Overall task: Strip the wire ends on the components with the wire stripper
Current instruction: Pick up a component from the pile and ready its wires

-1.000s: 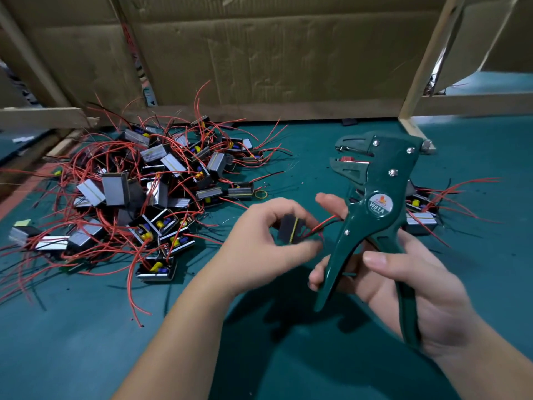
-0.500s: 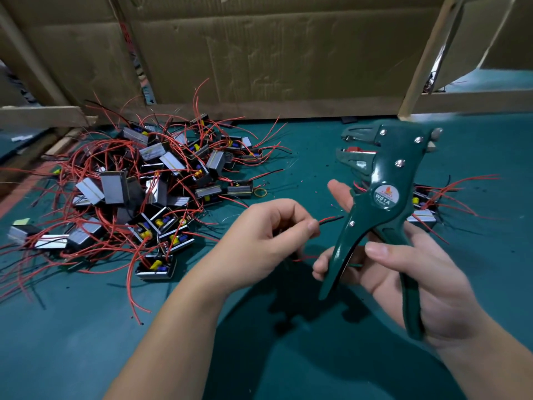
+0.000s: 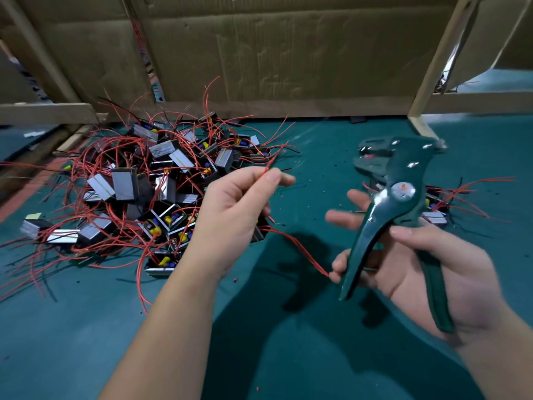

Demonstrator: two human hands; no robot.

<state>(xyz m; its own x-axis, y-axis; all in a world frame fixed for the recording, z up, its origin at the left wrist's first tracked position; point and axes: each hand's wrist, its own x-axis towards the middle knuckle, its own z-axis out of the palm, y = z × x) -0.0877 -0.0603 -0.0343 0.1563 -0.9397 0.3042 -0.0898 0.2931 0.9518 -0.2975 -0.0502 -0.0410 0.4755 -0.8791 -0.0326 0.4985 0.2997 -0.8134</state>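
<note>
More gap now between left hand (image 3: 233, 209) and wire stripper (image 3: 401, 174)

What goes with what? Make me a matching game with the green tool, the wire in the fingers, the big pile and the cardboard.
1 wire stripper
2 red wire
3 pile of components
4 cardboard

A pinched by the left hand
B brown, at the back
C held in the right hand
D lying on the green table

Pairs: 1-C, 2-A, 3-D, 4-B.

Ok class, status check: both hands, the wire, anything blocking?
Left hand pinches a red wire, end up. Right hand grips the wire stripper, wire not in it. Nothing between them; component pile sits left.
</note>
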